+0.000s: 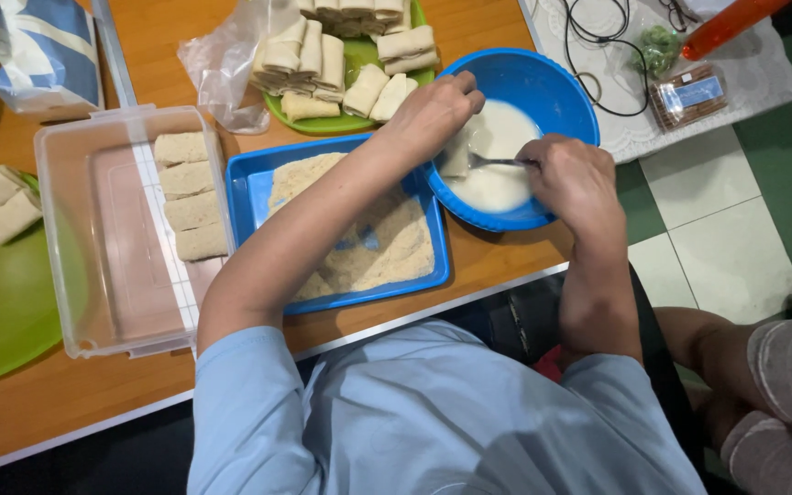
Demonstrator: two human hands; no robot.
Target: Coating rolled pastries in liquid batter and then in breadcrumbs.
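Both hands met over the blue bowl [556, 87]. The right hand [575, 179] was clamped on a metal spoon [497, 162], handle pointing leftward into the thin white batter [497, 179]. The left hand [433, 115] pinched a soft pale roll [456, 158] at the batter's near-left edge. Beyond the left hand, more rolls [341, 64] were stacked on a green plate [323, 124].

- Round bowl [556, 87]: bright blue, holding white batter [497, 156]
- Flat tray [247, 183]: blue, with tan crumbs [387, 243]
- Plate [2, 302]: plain green
- Rolls [190, 194]: pale cream
- Box [93, 229]: clear
- Table [66, 394]: orange-brown wood
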